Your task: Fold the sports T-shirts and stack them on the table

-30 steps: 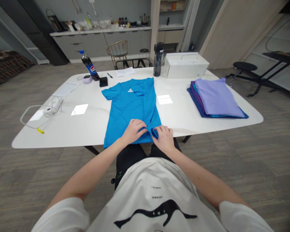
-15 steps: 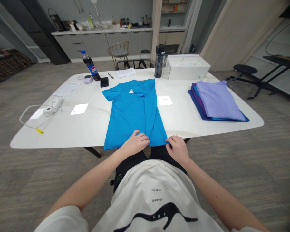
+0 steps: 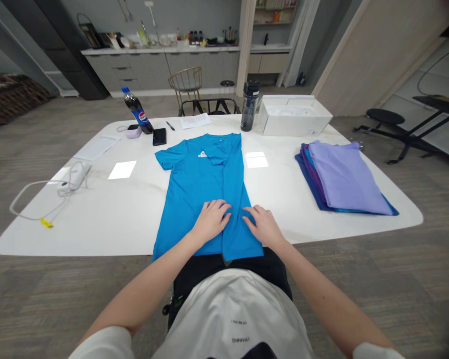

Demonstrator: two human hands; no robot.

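A bright blue T-shirt lies flat on the white table, its right side folded inward and its hem hanging over the near edge. My left hand rests palm down on the lower part of the shirt, fingers spread. My right hand lies flat beside it on the folded right edge, fingers also stretched out. Neither hand holds anything.
A stack of folded purple and blue shirts sits at the right. At the back stand a white box, a dark water bottle, a cola bottle, a phone and papers. A white cable lies at left.
My right hand let go of the pinched shirt edge after pulling it out to the right. Both hands then moved up onto the shirt and now lie flat on it.
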